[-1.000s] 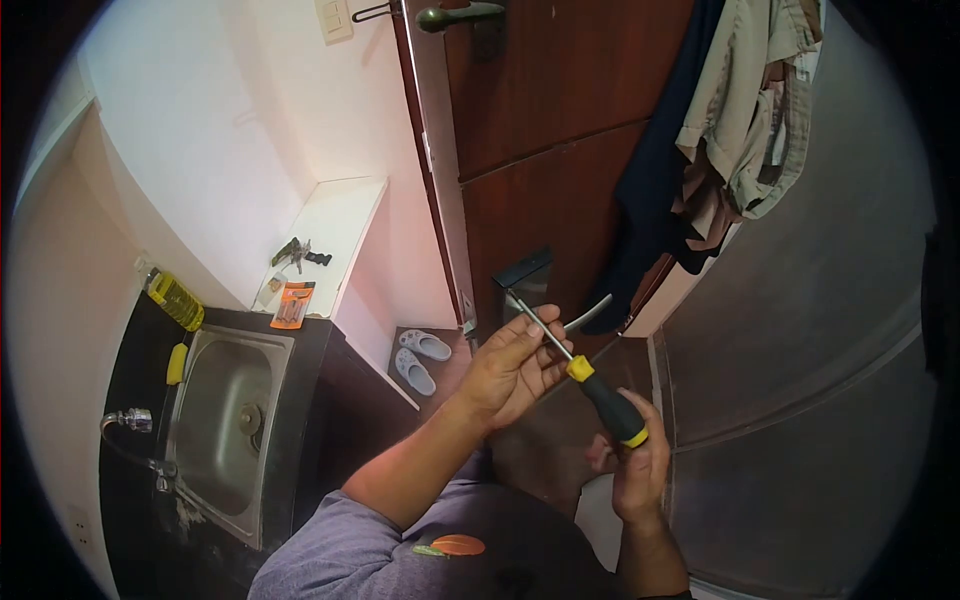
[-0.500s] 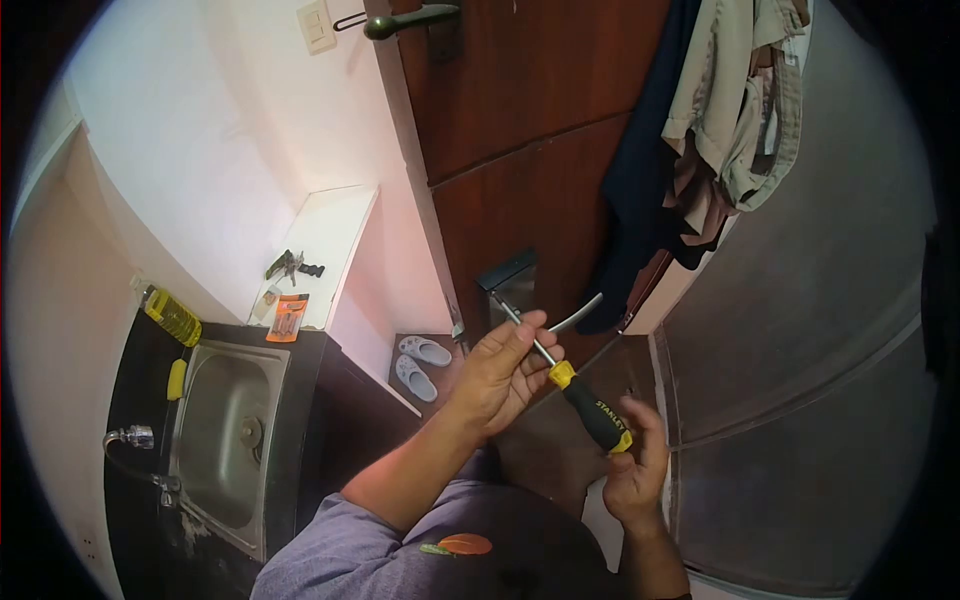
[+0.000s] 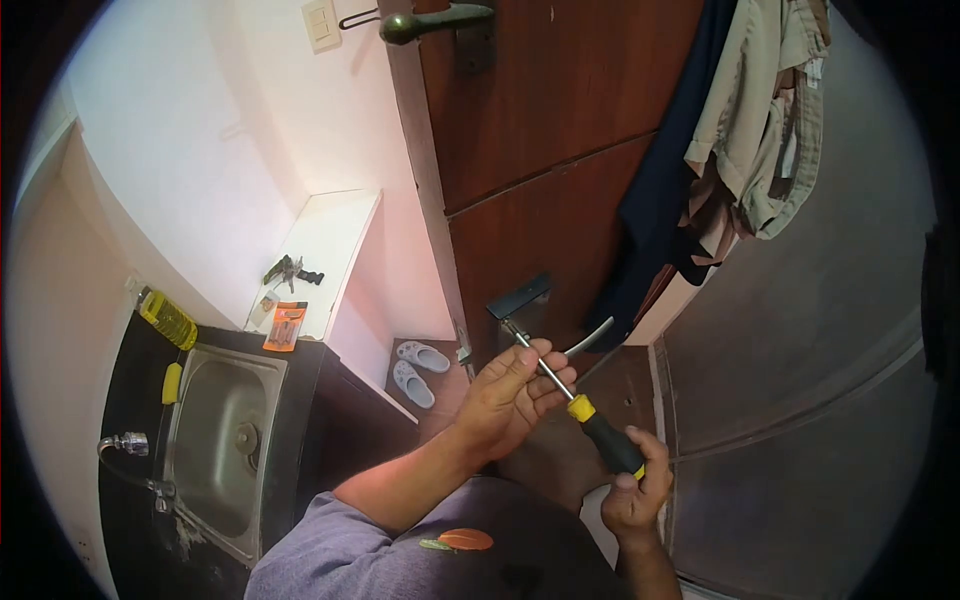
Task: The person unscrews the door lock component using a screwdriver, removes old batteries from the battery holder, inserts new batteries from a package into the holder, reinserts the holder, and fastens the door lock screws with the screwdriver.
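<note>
One yellow-and-black-handled, metal-shafted screwdriver slants before you, tip near a dark rectangular piece; your left hand pinches its shaft, your right hand curls around the handle's butt.

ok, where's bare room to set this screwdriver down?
Bare: far end of the white ledge, between keys and wall; the sink basin, around its drain.
Crowded: the ledge's near end, with keys and orange packet; wall side of the black counter, with bottle, sponge and faucet; around the screwdriver, left hand and right hand on it.
</note>
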The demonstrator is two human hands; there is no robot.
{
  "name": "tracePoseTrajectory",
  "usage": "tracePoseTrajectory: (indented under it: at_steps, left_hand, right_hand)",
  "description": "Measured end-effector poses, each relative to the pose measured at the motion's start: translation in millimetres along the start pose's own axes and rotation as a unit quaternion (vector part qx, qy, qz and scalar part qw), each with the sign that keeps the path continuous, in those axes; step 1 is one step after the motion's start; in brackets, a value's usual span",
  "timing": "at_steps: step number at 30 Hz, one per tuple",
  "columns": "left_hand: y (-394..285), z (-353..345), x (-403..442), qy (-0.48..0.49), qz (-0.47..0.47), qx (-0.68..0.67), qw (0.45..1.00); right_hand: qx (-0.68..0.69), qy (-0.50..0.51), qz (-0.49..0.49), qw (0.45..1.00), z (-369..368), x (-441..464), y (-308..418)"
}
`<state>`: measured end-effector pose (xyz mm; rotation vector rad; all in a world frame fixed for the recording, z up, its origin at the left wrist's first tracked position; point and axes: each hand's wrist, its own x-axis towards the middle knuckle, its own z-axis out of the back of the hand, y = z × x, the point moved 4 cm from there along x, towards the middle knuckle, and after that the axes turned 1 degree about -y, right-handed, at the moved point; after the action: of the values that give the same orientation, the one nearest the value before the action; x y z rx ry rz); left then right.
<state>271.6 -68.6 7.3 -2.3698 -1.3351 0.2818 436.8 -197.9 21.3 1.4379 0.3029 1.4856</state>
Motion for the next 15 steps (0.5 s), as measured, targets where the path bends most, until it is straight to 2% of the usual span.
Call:
tracePoseTrajectory:
  at_steps: [2, 3, 4, 6, 7, 8, 9, 10, 11, 12, 14, 15]
  left_hand:
    - [-3, -18, -2, -0.021, 0.011, -0.005, 1.0]
    - [-3, -23, -2, -0.039, 0.018, -0.009, 0.999]
    - [-1, -14, -1, -0.04, 0.017, -0.009, 0.999]
    - [5, 1, 2, 0.078, 0.055, -0.057, 0.994]
    - [5, 7, 2, 0.078, 0.055, -0.056, 0.994]
    - [4, 12, 3, 0.064, 0.04, -0.002, 0.997]
    - [1, 8, 3, 0.05, 0.024, 0.051, 0.997]
    - [-1, 2, 1, 0.051, 0.024, 0.049, 0.997]
    - [-2, -2, -4, 0.006, 0.031, 0.061, 0.998]
    - [-5, -10, -7, -0.037, 0.039, 0.072, 0.996]
    - [-11, -28, -9, -0.051, 0.054, 0.059, 0.995]
    - [-12, -30, -8, -0.064, 0.064, 0.048, 0.995]
  right_hand:
    - [-0.123, 0.003, 0.107, 0.987, -3, 4, 6]
    - [-0.063, 0.032, 0.139, 0.988, -4, 4, 1]
    - [-0.062, 0.032, 0.139, 0.988, -4, 5, 3]
    - [-0.142, 0.043, 0.22, 0.964, -5, 4, 16]
    - [-0.136, 0.062, 0.227, 0.962, -5, 5, 19]
    - [-0.137, 0.06, 0.227, 0.962, -6, 7, 26]
    - [-0.111, 0.011, 0.176, 0.978, -5, 12, 31]
    - [-0.099, -0.013, 0.149, 0.984, -3, 10, 30]
    - [-0.086, -0.037, 0.122, 0.988, -1, 7, 29]
    - [-0.067, -0.015, 0.054, 0.996, 1, -3, 17]
    - [-0.049, 0.007, -0.018, 0.999, 3, -8, 7]
    - [-0.084, 0.028, 0.063, 0.994, 2, -4, 12]
